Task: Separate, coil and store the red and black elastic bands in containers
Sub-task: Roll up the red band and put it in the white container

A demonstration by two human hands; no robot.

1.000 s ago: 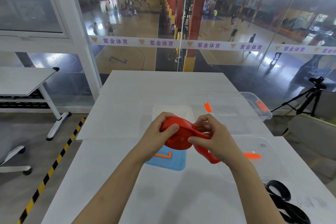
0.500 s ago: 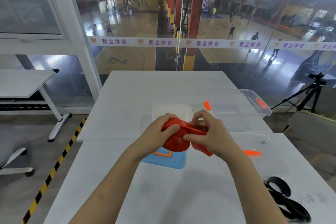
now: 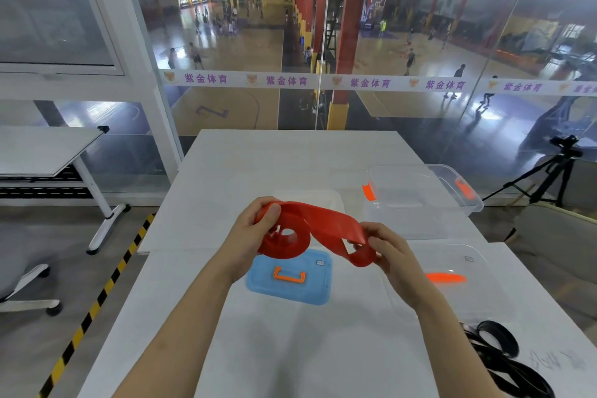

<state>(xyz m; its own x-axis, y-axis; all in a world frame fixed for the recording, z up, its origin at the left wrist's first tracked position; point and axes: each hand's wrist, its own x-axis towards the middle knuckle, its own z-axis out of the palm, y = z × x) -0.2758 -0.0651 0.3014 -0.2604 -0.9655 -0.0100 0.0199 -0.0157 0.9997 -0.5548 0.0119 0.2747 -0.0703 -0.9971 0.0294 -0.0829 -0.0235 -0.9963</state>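
Above the white table [image 3: 290,349], beside a glass wall [image 3: 420,113] overlooking basketball courts [image 3: 226,52], the left hand [image 3: 248,236] gripped the red band [image 3: 323,220] coil; the right hand [image 3: 391,249] fingers pinched its loose tail.

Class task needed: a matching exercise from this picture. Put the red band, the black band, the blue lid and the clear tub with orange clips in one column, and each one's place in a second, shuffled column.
Things:
1. red band
2. black band
3. blue lid
4. clear tub

Places:
A. near right corner of the table
B. held by the left hand and right hand
C. far right of the table
D. flat on the table, under the hands

Pairs: 1-B, 2-A, 3-D, 4-C
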